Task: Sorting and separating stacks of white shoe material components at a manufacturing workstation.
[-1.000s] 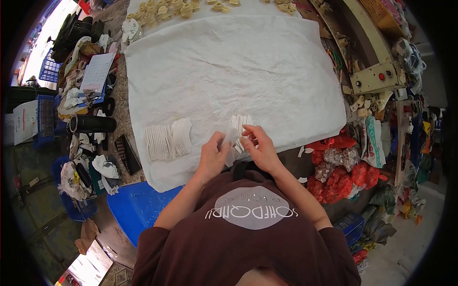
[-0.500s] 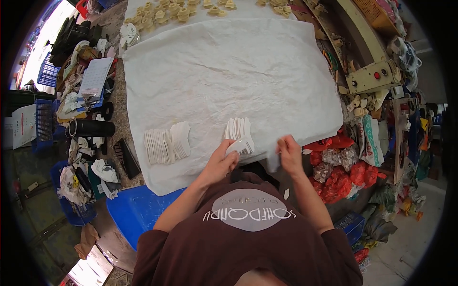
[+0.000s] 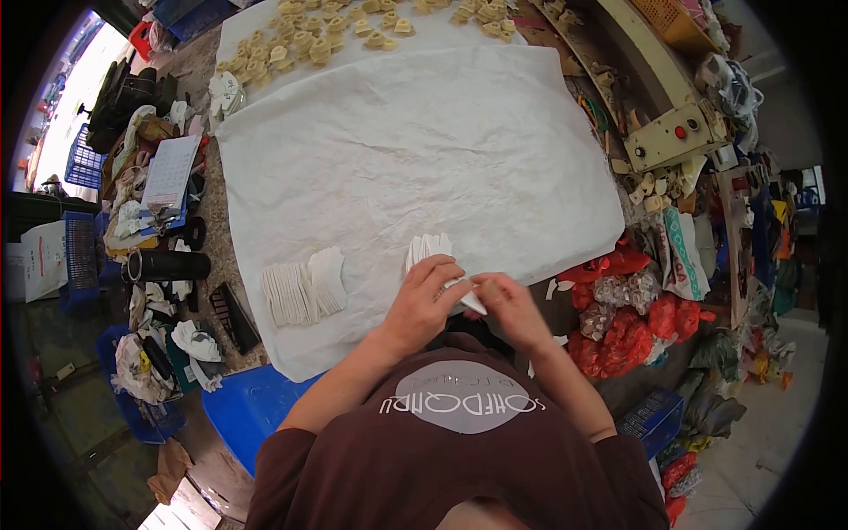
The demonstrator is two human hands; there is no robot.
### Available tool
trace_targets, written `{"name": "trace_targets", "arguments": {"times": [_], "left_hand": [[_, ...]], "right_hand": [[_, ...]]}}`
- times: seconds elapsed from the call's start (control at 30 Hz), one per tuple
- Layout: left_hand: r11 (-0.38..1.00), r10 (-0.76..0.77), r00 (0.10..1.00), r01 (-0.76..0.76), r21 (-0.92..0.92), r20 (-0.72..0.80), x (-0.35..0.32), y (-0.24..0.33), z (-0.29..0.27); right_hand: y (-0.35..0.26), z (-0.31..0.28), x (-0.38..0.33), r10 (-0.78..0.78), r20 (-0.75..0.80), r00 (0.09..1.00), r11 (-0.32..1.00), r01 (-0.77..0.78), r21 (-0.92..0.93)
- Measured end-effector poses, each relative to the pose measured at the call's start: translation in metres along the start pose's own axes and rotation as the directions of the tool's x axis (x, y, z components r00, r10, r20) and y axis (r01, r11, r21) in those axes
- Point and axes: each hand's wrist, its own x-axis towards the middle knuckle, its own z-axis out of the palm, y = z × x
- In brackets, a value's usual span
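My left hand [image 3: 422, 299] is closed on a flat white piece [image 3: 473, 303] with a pointed end, held low over the table's near edge. At the same piece, my right hand [image 3: 512, 309] has its fingertips pinched together against the upper edge; exactly what they grip is partly hidden. Just beyond my left hand stands a short row of similar white pieces [image 3: 428, 248], its near end covered by the fingers. Farther left on the cloth, a longer row of thin white pieces [image 3: 290, 293] stands packed on edge, with a few leaning pieces [image 3: 328, 279] at its right end.
A white cloth [image 3: 397, 150] covers the table. Many small cream-coloured parts [image 3: 318, 44] lie at the far end. To the left are a black cylinder [image 3: 168, 265] and a clipboard [image 3: 170, 177]. Red plastic bags [image 3: 618, 336] and a control box [image 3: 676, 137] sit at the right.
My right hand has come in leftward from beside the table edge and now meets the piece in my left hand. A blurred pale thing at my right fingers no longer shows. The view has shifted slightly.
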Motion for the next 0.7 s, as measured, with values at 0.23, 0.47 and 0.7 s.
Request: {"name": "trace_targets", "arguments": {"times": [0.23,0.47,0.7], "left_hand": [[0.92,-0.382,0.864,0.388,-0.05,-0.329,-0.003,0.014,-0.015],[0.449,-0.695,0.708,0.563,-0.694,0.125,-0.012,0.006,-0.02],[0.803,-0.577,0.813,0.547,-0.234,-0.079,-0.021,0.001,-0.009]], "right_hand": [[0.0,0.024,0.012,-0.17,-0.131,0.977,0.985,0.173,0.008],[0.006,0.04,0.02,-0.48,0.113,0.87,0.752,0.474,-0.458],[-0.024,0.053,0.027,-0.341,0.056,0.938,0.832,0.329,-0.448]]}}
